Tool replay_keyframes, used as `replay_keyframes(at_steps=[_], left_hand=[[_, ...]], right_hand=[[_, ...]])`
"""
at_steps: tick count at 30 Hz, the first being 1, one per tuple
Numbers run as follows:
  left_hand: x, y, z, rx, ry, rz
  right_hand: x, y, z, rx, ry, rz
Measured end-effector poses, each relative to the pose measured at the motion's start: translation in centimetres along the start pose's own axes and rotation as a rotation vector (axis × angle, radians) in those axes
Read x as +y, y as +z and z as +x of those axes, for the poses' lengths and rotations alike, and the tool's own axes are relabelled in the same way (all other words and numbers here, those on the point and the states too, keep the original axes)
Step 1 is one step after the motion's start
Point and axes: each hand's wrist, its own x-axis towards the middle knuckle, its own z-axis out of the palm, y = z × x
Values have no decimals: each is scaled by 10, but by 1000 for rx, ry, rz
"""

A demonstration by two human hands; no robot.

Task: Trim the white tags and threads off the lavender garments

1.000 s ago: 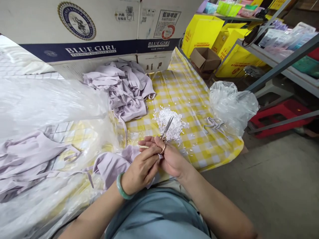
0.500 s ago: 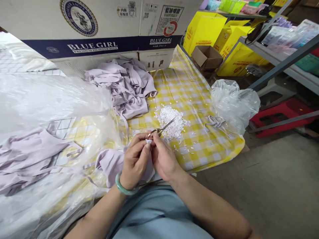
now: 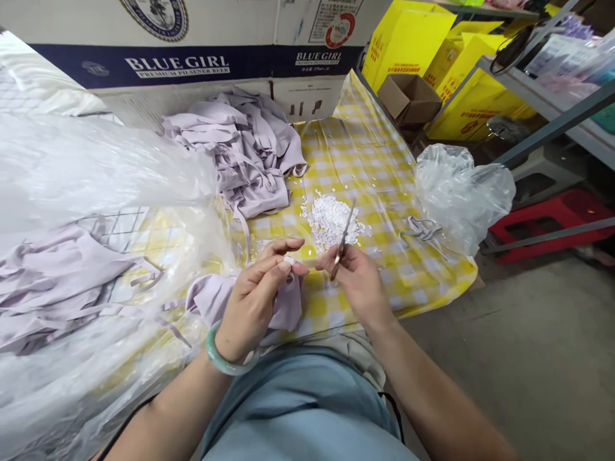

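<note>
My left hand, with a green bangle at the wrist, is closed in a pinch on the edge of a lilac cloth piece. The cloth hangs below the fingers and spreads left over the table edge. To the right, my right hand is closed around small scissors, blades pointing up and away. Its thumb and forefinger are pressed together near my left fingertips; I cannot make out whether they pinch anything. Just beyond the scissors lies a heap of small white tags.
A crumpled lilac garment pile lies before a large beer carton. Clear plastic sheeting and more lilac garments cover the left. A clear plastic bag and a grey strap bundle sit right, near a metal shelf.
My hands have parted: the right hand with the scissors has moved right, and the blades have swung more upright. My left hand has shifted slightly left, still pinching the cloth.
</note>
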Motion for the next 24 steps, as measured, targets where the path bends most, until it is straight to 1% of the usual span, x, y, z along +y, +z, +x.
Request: replay_keyframes(at_steps=[1,3,5,6,9,11,13,15,17,18,20,22,24], left_hand=[[3,1,0,-8,-27,-28],[8,5,0,-12,-81,-91],[12,10,0,-17,-142,-157],[13,12,1,-23,-172,-184],[15,17,2,-74,-214,-222],[15,19,3,-124,-197,-218],[13,19,4,-147,-145,-198],[10,18,5,-121,-68,-157],[8,16,5,-73,-1,-94],[6,15,6,-48,17,-69],[4,13,7,-16,13,-52],[2,12,8,-17,-22,-60],[0,13,8,-47,-65,-73]], right_hand=[[3,-1,-5,-33,-7,-32],[8,0,-17,-48,-48,-46],[12,3,-25,-31,-91,28],[13,5,-28,-44,-90,77],[16,11,-29,-145,-23,195],[18,16,-25,-169,14,240],[21,23,-21,-159,34,299],[25,28,-18,-175,79,347],[28,27,-16,-211,119,335],[29,24,-16,-223,120,285],[29,12,-17,-217,60,75],[26,-5,-18,-181,-49,-227],[19,-21,-21,-185,-175,-505]])
